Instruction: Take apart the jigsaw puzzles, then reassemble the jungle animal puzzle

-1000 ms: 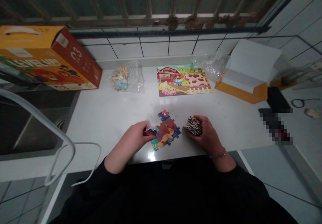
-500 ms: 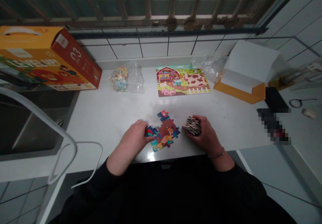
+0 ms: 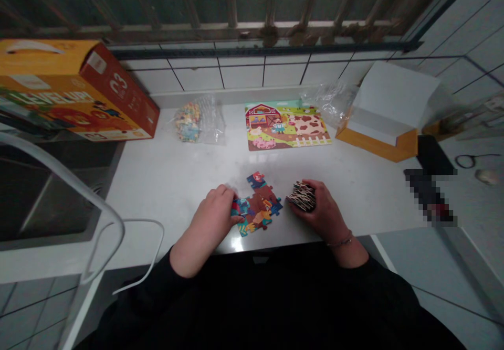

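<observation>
Several joined jigsaw pieces (image 3: 259, 207), in brown, teal and orange, lie flat on the white counter in front of me. At their left edge, my left hand (image 3: 214, 211) has its thumb and fingers closed on a teal and red puzzle piece (image 3: 237, 208), partly hidden by the hand. That piece touches the joined ones; whether it is locked in I cannot tell. My right hand (image 3: 321, 205) grips a thick stack of puzzle pieces (image 3: 302, 196), edges facing up, just right of the joined part.
Behind lie a bag of puzzle pieces (image 3: 189, 123), a farm picture board (image 3: 287, 125) and an empty clear bag (image 3: 331, 101). An open orange box (image 3: 378, 142) stands right. Left are a large orange box (image 3: 118, 93), a sink (image 3: 47, 198) and a white cable (image 3: 118, 221).
My left hand has shifted slightly right and its fingers have moved further over the piece at the left edge. My right hand stays nearly still with its stack.
</observation>
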`<state>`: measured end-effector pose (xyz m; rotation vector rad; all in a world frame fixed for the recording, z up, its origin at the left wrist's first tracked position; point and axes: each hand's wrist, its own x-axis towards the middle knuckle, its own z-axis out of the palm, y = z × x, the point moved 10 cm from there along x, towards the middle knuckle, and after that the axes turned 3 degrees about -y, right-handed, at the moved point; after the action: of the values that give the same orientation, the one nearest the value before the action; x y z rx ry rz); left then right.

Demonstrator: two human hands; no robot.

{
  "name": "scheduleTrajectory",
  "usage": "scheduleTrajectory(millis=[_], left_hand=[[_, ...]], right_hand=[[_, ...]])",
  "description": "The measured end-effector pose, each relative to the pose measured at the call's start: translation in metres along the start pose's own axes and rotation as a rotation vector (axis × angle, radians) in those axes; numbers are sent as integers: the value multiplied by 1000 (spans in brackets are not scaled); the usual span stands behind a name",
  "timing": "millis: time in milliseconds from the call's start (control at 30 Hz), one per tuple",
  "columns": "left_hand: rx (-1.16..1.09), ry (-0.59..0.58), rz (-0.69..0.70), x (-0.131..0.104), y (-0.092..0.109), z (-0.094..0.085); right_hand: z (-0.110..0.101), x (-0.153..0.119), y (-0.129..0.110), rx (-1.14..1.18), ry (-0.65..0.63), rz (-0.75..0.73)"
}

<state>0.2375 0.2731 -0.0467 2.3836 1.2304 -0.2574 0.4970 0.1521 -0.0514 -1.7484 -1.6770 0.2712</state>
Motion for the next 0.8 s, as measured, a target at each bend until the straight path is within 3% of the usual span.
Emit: scheduleTrajectory(millis=[300,533,667,800], left_hand=[[-350,-56,-49,5,-10,2],[-673,61,-34,1,-26,-25],[-747,23,51,2,-3,-21],[-553,35,111,11,25,-2]], right_hand=[[1,0,2,7,-1,14],[2,0,2,10,-12,9],[0,1,0,8,0,4],[-2,1,-2,3,11,-2]])
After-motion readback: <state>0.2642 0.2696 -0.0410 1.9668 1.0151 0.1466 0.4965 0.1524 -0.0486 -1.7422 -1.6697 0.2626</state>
